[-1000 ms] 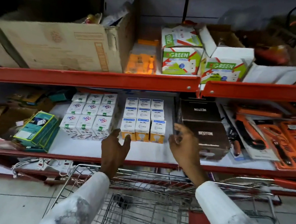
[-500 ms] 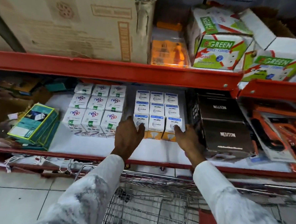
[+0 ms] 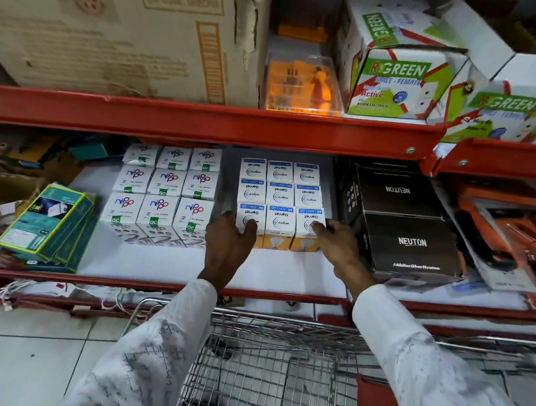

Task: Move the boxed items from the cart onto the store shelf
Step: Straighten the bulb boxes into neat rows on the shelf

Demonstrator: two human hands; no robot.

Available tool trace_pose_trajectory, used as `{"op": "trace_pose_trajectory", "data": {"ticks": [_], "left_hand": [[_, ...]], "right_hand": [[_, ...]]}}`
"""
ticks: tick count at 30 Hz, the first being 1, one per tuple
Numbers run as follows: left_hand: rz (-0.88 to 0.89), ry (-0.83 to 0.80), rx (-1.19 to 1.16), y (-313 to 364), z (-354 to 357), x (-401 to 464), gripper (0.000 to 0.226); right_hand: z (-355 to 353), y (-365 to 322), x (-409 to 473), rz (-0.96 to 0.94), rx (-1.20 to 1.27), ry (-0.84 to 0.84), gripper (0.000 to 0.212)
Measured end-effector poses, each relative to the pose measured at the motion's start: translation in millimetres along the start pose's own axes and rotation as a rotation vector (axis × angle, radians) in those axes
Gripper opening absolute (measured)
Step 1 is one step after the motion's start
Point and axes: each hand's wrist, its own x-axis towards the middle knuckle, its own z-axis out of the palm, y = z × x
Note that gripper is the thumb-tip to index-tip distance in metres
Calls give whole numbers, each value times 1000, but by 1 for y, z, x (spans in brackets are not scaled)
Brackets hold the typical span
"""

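Both hands reach over the wire cart (image 3: 268,361) to the white shelf board (image 3: 161,262) between the red rails. The Garnet boxes (image 3: 281,197) stand there in a block three wide and three deep, white with blue tops and an orange bulb picture on the near faces. The left hand (image 3: 230,247) lies at the near left corner of that block, its fingers curled loosely against the nearest left box, pressing on it rather than closed around it. The right hand (image 3: 336,245) is at the near right corner, fingers spread partly open, the fingertips (image 3: 317,227) resting on top of the nearest right box; it grips nothing. Just left of the block sits a second three-by-three group of white Nippo boxes (image 3: 165,195), and farther left a tilted stack of teal boxes (image 3: 49,222). Just right of the right hand stand two black Neuton cartons (image 3: 407,231), one behind the other. On the shelf above are a large brown carton (image 3: 114,30), a clear orange case (image 3: 303,85) and green-and-white R-Green boxes (image 3: 396,78). Through the cart's mesh only floor tiles show.
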Motion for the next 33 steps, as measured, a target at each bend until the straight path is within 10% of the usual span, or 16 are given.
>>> {"op": "trace_pose_trajectory", "data": {"ticks": [21,33], "left_hand": [[-33,22,-16,0,-4,1,30],[107,99,30,7,-69,-26,37]], "right_hand": [[4,-11,-9,1,34,-27,6],[11,-39,-57,-281,-263,232,57]]}}
